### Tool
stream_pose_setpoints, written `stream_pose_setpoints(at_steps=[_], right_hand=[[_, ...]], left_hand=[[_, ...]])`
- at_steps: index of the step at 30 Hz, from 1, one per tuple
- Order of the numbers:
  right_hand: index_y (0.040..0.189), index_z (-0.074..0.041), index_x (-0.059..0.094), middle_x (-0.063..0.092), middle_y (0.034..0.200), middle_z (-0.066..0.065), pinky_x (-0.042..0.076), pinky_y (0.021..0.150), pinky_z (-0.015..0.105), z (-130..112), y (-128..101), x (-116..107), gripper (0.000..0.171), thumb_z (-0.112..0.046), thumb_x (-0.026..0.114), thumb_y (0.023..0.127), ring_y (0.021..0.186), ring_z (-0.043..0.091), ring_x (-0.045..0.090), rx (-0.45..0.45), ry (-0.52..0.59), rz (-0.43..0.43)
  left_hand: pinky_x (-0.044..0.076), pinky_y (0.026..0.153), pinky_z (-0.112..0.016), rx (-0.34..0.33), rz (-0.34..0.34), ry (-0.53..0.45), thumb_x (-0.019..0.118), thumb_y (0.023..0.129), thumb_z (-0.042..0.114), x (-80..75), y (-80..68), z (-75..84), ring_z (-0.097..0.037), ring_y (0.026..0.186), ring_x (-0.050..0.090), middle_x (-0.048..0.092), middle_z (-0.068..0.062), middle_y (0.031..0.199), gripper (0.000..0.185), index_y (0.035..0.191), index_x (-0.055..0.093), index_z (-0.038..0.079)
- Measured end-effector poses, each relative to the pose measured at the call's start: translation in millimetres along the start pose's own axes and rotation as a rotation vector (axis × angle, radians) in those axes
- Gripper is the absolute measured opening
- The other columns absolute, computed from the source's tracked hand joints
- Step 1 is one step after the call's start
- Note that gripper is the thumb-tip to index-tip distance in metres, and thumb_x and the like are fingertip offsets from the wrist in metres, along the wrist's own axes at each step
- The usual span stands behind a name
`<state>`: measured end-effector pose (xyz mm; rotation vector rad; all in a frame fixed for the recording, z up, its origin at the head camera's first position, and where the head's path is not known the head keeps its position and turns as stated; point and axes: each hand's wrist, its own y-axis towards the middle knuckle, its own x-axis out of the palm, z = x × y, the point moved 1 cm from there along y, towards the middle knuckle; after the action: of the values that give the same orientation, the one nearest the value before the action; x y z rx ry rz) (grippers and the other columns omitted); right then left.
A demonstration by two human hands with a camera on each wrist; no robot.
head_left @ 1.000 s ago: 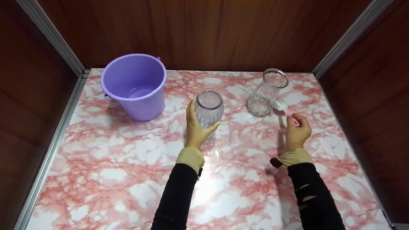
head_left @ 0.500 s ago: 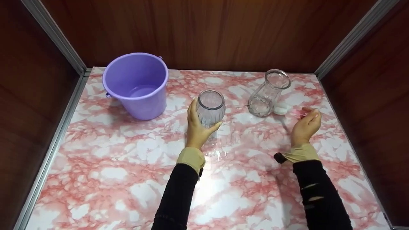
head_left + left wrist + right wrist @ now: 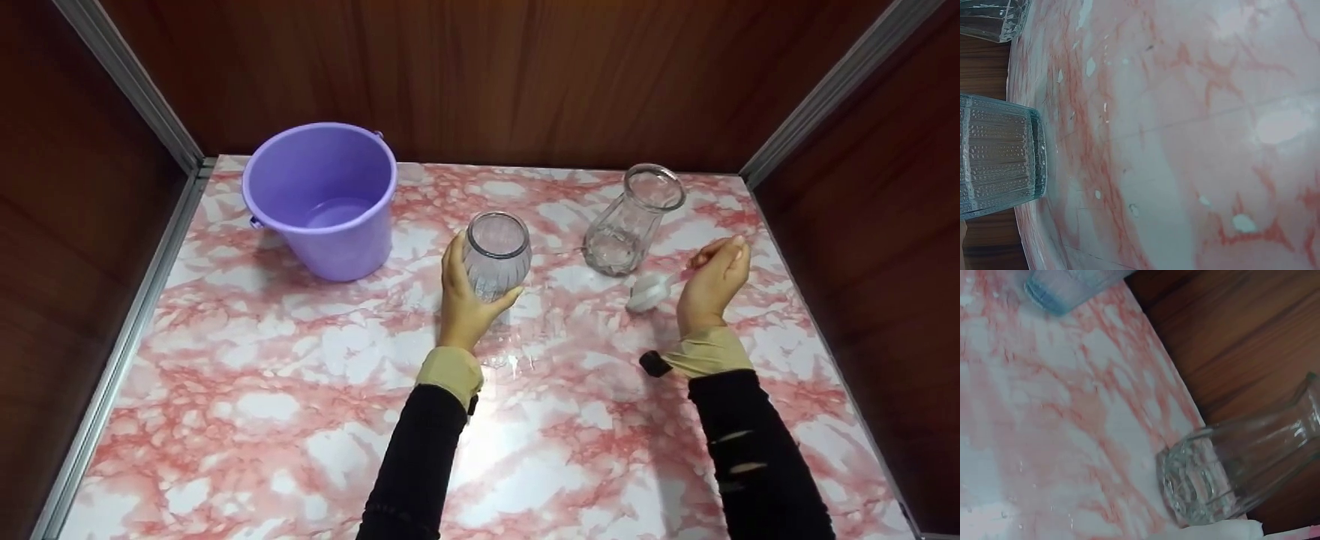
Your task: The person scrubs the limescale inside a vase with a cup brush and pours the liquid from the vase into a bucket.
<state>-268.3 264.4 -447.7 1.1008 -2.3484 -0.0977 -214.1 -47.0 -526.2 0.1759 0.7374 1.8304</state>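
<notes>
Left hand grips the ribbed glass jar standing mid-table. Right hand pinches a pink-handled brush, its white head just beside the glass carafe. Pink marbled tabletop; wooden walls; purple bucket stands far left.

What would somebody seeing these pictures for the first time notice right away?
Probably the purple bucket at the table's far left corner, bright against the pink marbled table. Next, the left hand gripping a ribbed glass jar at mid-table. To its right stands a taller glass vase, and beside that the right hand holds a pink-handled brush with a white head.
</notes>
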Motion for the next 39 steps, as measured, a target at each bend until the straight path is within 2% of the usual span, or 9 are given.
stream_pose_setpoints(at_steps=[4,9,14,18,25,30,39], right_hand=[[0.066,-0.007,0.043,0.037,0.05,-0.001,0.023,0.04,0.017,-2,-5,5,0.044,-0.014,0.041,0.11,0.04,0.006,0.03,0.07,0.053,-0.017],[0.056,-0.008,0.039,0.037,0.043,-0.002,0.018,0.037,0.017,-4,-19,16,0.05,-0.009,0.051,0.105,0.036,0.004,0.028,0.138,0.061,-0.096],[0.053,-0.009,0.031,0.029,0.042,-0.003,0.011,0.039,0.02,-9,-33,33,0.057,-0.013,0.043,0.109,0.038,0.006,0.019,0.116,0.14,-0.219],[0.052,-0.009,0.028,0.026,0.042,-0.003,0.01,0.039,0.021,-17,-42,50,0.058,-0.01,0.039,0.109,0.039,0.008,0.016,0.06,0.213,-0.256],[0.052,-0.004,0.023,0.024,0.041,-0.002,0.009,0.039,0.021,-37,-53,74,0.057,-0.004,0.038,0.108,0.039,0.008,0.014,0.058,0.345,-0.233],[0.053,-0.006,0.026,0.027,0.041,-0.003,0.01,0.039,0.021,-50,-62,89,0.056,-0.005,0.038,0.107,0.039,0.007,0.015,0.078,0.383,-0.222],[0.052,-0.007,0.025,0.026,0.042,-0.004,0.01,0.039,0.019,-76,-71,115,0.056,-0.003,0.034,0.107,0.038,0.007,0.017,0.005,0.434,-0.255]], left_hand=[[0.034,0.119,-0.048,-0.001,-0.004,0.008,0.094,0.072,0.032,1.4,-0.1,0.8,-0.034,0.145,0.032,0.031,-0.021,0.156,0.115,0.156,0.02,0.008],[0.034,0.119,-0.046,0.002,-0.003,0.02,0.094,0.071,0.032,2.5,0.2,2.4,-0.034,0.145,0.033,0.031,-0.021,0.156,0.115,0.156,0.02,0.008],[0.034,0.118,-0.046,0.0,0.003,0.017,0.094,0.071,0.031,2.1,0.1,2.0,-0.034,0.145,0.033,0.031,-0.021,0.155,0.116,0.156,0.02,0.008],[0.034,0.118,-0.046,-0.004,0.002,0.017,0.094,0.071,0.031,1.9,0.3,1.7,-0.034,0.145,0.032,0.03,-0.021,0.156,0.116,0.156,0.02,0.008],[0.033,0.119,-0.045,-0.011,0.006,0.015,0.095,0.069,0.031,2.5,-0.2,2.2,-0.034,0.144,0.034,0.031,-0.021,0.155,0.118,0.156,0.019,0.008],[0.033,0.119,-0.045,-0.019,0.01,0.0,0.095,0.07,0.029,3.5,-1.0,1.8,-0.034,0.144,0.034,0.03,-0.022,0.154,0.116,0.157,0.019,0.009],[0.034,0.119,-0.047,-0.048,-0.001,0.01,0.094,0.072,0.027,1.0,-1.1,3.7,-0.034,0.145,0.032,0.029,-0.021,0.155,0.115,0.157,0.019,0.009]])
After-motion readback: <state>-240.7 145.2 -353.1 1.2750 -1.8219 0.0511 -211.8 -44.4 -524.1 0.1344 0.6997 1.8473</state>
